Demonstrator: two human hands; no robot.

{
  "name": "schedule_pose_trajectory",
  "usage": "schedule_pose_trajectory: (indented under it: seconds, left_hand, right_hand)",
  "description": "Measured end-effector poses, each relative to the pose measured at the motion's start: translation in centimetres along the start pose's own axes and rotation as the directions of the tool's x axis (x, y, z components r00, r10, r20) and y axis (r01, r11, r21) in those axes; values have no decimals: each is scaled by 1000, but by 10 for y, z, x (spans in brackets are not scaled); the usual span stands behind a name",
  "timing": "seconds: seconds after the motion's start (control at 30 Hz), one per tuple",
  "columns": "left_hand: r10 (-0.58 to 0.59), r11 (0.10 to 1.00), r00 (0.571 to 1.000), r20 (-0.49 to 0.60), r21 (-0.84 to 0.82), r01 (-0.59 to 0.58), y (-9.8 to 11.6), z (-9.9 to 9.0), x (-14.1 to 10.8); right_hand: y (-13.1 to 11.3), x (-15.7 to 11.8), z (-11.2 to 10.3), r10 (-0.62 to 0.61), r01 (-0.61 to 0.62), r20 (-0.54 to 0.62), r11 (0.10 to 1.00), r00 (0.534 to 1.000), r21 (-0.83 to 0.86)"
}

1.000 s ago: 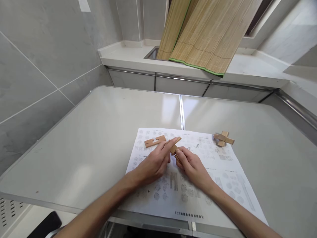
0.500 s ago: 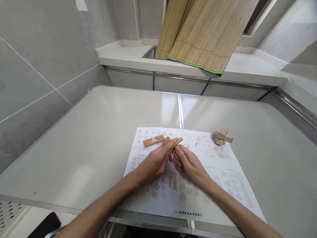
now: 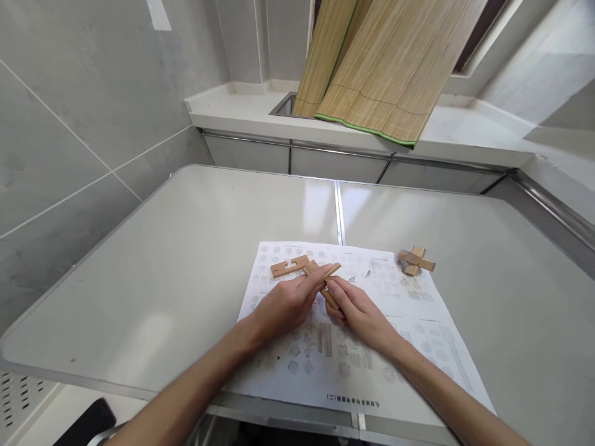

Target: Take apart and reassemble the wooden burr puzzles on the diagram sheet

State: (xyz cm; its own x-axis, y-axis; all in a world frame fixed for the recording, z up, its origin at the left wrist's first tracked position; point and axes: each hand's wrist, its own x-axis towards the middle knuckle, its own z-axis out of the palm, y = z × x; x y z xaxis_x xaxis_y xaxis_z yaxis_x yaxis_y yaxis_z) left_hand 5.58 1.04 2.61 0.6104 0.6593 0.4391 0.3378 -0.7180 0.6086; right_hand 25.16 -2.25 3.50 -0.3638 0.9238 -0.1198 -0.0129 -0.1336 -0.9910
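Observation:
Both hands meet over a large printed sheet [image 3: 372, 384], fingers closed around small wooden puzzle pieces [image 3: 333, 270] that cross each other at an angle. My left hand [image 3: 297, 300] grips them from the left and above. Pinched from the right, the lower wooden piece [image 3: 330, 300] sits in my right hand [image 3: 356, 305]. How the pieces join is hidden by the fingers. Just beyond my left fingertips, a flat notched wooden puzzle piece [image 3: 290, 266] lies on the sheet. At the sheet's upper right corner rests a cross-shaped group of wooden pieces [image 3: 416, 260].
The sheet lies on a pale folding table [image 3: 195, 248] with a metal seam [image 3: 339, 210] down its middle. Behind it runs a white counter [image 3: 232, 111] with a sink edge [image 3: 282, 105] and a hanging bamboo mat [image 3: 385, 74]. A black object [image 3: 88, 424] is at the lower left.
The hands and the held pieces have shifted only slightly, with the lower piece showing a bit more between them. The view has tilted a little; the notched piece and the cross stay in place.

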Motion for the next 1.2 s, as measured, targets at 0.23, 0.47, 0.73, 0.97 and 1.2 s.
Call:
schedule_pose_trajectory:
  seconds: [0.23, 0.47, 0.73, 0.97, 1.2]
  left_hand:
    - [27, 995, 999, -29, 93, -24, -5, 0, -3]
    - [-4, 991, 998, -56, 130, 11, -3, -3, -1]
    - [18, 989, 998, -55, 149, -9, -6, -5, -1]
    - [-190, 982, 968, -165, -44, 186, -1, -12, -2]
    - [-356, 843, 931, -80, -458, 283, 1, -24, 8]
  right_hand:
    - [-2, 0, 1, 48, -48, 18, 998, 999, 50]
    - [-7, 0, -3, 36, -37, 15, 999, 999, 18]
    - [-4, 1, -1, -52, 53, 35, 998, 998, -17]
    - [-3, 2, -11, 35, -39, 26, 988, 999, 147]
    - [-7, 2, -19, 155, -204, 148, 888, 977, 412]
